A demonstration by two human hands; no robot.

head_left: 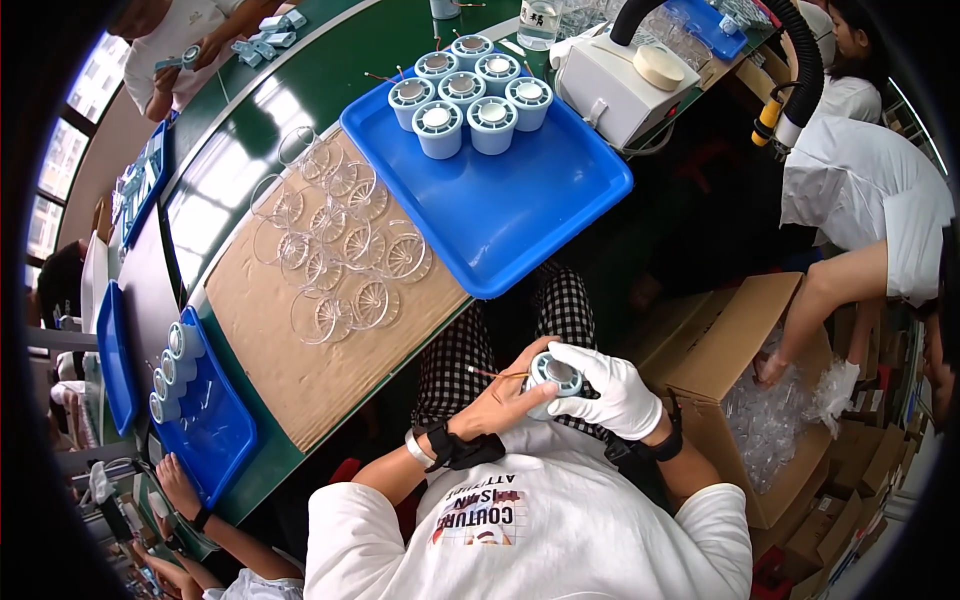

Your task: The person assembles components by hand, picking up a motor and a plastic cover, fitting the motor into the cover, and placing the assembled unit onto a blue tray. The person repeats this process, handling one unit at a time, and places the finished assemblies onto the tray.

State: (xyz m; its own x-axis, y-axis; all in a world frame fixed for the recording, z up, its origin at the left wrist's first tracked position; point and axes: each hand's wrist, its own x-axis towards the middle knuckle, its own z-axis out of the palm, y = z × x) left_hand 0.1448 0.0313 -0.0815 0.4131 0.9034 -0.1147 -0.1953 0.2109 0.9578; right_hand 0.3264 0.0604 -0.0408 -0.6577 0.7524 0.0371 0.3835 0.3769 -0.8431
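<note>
In front of my shirt I hold a light-blue cup-shaped part [557, 371] with a slotted rim and a round grey disc in its top. My bare left hand [508, 400] grips it from the left, and thin reddish wires [492, 374] stick out beside those fingers. Wrapped round its right side is my right hand [614, 396], in a white glove. Beyond my lap, a blue tray [530, 215] on the table carries a cluster of similar light-blue parts [462, 88] at its far end, some with wires.
Clear plastic ring-shaped pieces [345, 240] lie on cardboard [240, 320] left of the tray. A white machine [620, 90] with a black hose stands at the back right. At right, a person reaches into a carton [735, 400] of clear pieces. Another blue tray [215, 430] holds light-blue parts.
</note>
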